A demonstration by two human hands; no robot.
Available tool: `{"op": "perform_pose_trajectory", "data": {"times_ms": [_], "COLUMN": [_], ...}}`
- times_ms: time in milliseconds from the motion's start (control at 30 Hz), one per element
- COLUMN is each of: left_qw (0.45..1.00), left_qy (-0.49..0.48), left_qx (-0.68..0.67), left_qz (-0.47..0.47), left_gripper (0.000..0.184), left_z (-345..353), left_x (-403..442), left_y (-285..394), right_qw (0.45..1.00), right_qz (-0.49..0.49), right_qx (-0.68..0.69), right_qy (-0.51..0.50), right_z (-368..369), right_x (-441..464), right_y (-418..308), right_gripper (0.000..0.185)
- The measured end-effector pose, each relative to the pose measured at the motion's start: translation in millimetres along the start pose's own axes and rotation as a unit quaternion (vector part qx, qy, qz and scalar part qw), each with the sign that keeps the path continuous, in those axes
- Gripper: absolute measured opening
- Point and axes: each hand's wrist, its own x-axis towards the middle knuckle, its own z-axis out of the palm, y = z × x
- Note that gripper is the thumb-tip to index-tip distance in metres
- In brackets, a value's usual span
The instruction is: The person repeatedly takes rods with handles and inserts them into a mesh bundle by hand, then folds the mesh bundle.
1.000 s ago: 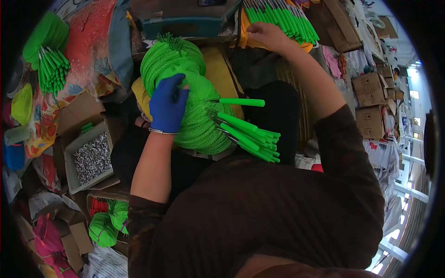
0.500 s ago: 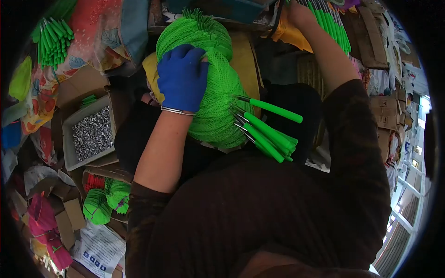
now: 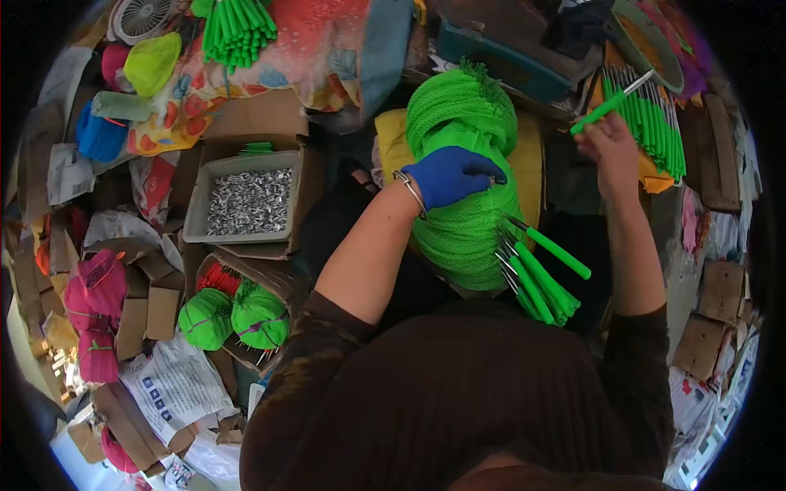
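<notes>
A large bundle of green netting (image 3: 458, 237) lies across my lap on a yellow cushion (image 3: 530, 155). My left hand (image 3: 446, 177), in a blue glove, rests on the bundle with thumb and fingers pinched together near its middle; what they pinch is too small to name. Several green-handled metal rods (image 3: 544, 286) stick out of the netting at its lower right. My right hand (image 3: 607, 143) is bare and holds one green-handled rod (image 3: 606, 110) by its handle, metal tip pointing up and right. Behind it lies a row of similar rods (image 3: 659, 135) on orange cloth.
A grey tray of small metal pieces (image 3: 195, 214) sits in a cardboard box at the left. Below it, another box holds green net bundles (image 3: 260, 315). A teal bin (image 3: 499, 61) stands beyond the netting. More green handles (image 3: 237, 33) lie on patterned cloth.
My right hand has picked up a green-handled rod from the row and drawn back with it. My left hand has turned and shifted on the netting. The whole view has swung left.
</notes>
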Motion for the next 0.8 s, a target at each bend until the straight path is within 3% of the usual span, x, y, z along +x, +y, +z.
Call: {"op": "perform_pose_trajectory", "data": {"times_ms": [100,200,267,333,367,400,500,567,633,800], "left_qw": [0.994,0.994,0.993,0.991,0.988,0.982,0.969,0.968,0.959,0.947], "left_qy": [0.016,0.103,0.113,0.121,0.115,0.104,0.067,0.068,0.062,0.069], "left_qx": [-0.08,-0.011,-0.022,-0.042,-0.09,-0.145,-0.223,-0.223,-0.261,-0.291], "left_qz": [-0.072,-0.019,-0.026,-0.032,-0.043,-0.056,-0.087,-0.092,-0.095,-0.12], "left_gripper": [0.018,0.019,0.019,0.02,0.02,0.021,0.023,0.025,0.026,0.025], "left_z": [-13.0,-9.5,-7.6,-6.3,-8.5,-7.1,-8.4,-8.3,-8.7,-6.9], "left_x": [-5.4,-6.4,-4.3,-2.8,-3.2,-3.5,-2.6,-3.7,-4.2,-6.0], "left_y": [5.3,-1.6,-3.4,-3.7,-3.7,-5.2,-9.0,-5.5,-4.4,-4.4], "right_qw": [0.993,0.969,0.955,0.959,0.953,0.931,0.885,0.891,0.913,0.932], "right_qz": [0.007,0.064,0.059,0.005,-0.087,-0.171,-0.285,-0.248,-0.09,-0.054], "right_qx": [0.025,0.038,0.001,-0.028,-0.113,-0.201,-0.315,-0.328,-0.327,-0.314], "right_qy": [-0.118,-0.235,-0.29,-0.283,-0.269,-0.251,-0.191,-0.191,-0.227,-0.174], "right_z": [44.3,74.0,81.1,79.3,76.5,71.0,48.0,34.4,23.8,8.9], "right_x": [-57.3,-101.3,-118.7,-123.8,-119.9,-117.2,-100.5,-99.7,-103.0,-117.8], "right_y": [-1.9,2.6,10.8,19.7,11.7,7.0,-2.8,-1.6,2.7,14.8], "right_gripper": [0.026,0.019,0.018,0.017,0.018,0.018,0.02,0.02,0.021,0.023]}}
